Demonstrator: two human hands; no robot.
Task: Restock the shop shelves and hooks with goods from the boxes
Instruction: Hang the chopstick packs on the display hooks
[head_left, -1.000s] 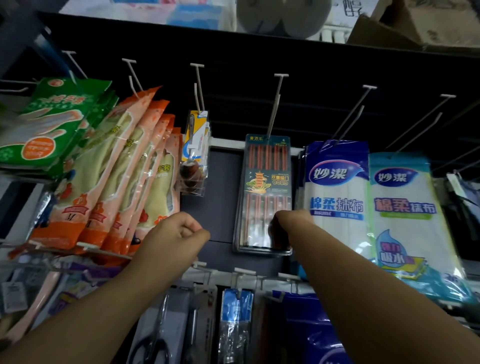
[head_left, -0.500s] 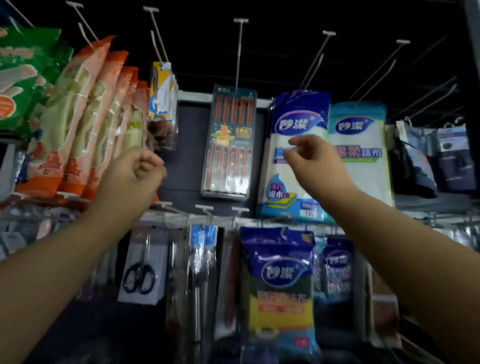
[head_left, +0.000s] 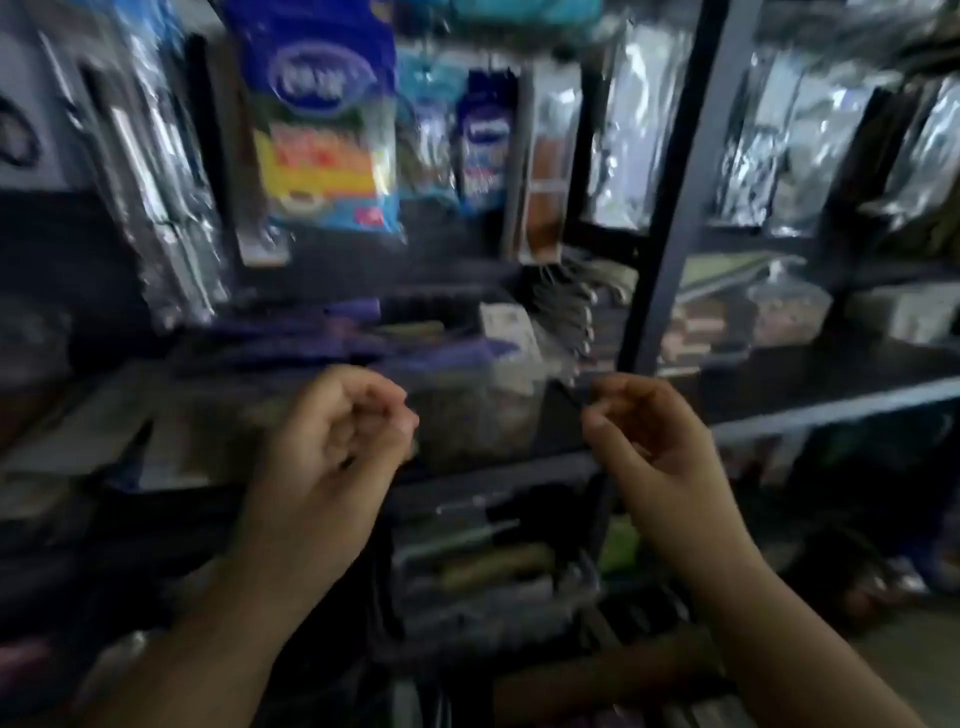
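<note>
- The whole view is smeared with motion blur, so fine detail on the goods cannot be read
- The left hand (head_left: 332, 441) floats in front of the shelving with its fingers loosely curled toward the palm; nothing shows inside it
- The right hand (head_left: 660, 441) hangs level with it and well apart, fingers also loosely curled, thumb and forefinger tips near each other; nothing can be made out between them
- Neither hand touches any goods or any shelf
- Above the left hand a blue sponge pack (head_left: 322, 119) with a yellow and orange band hangs on the display
- Just right of it hangs a smaller blue pack (head_left: 485, 140), and beside that a narrow brown-filled pack (head_left: 543, 176)
- To the far left hang clear blister packs (head_left: 161, 171) holding long metal items; what they are cannot be told
- A dark upright post (head_left: 675, 197) of the rack runs down between the two bays
- Shiny clear-wrapped goods (head_left: 763, 156) hang in the right bay
- Behind the hands a shelf (head_left: 810, 410) holds purple-topped packages (head_left: 332, 332) and a small white box (head_left: 506, 322)
- Below the hands a clear tray (head_left: 587, 582) holds long dark-handled tools
- No stock box can be picked out in the view
</note>
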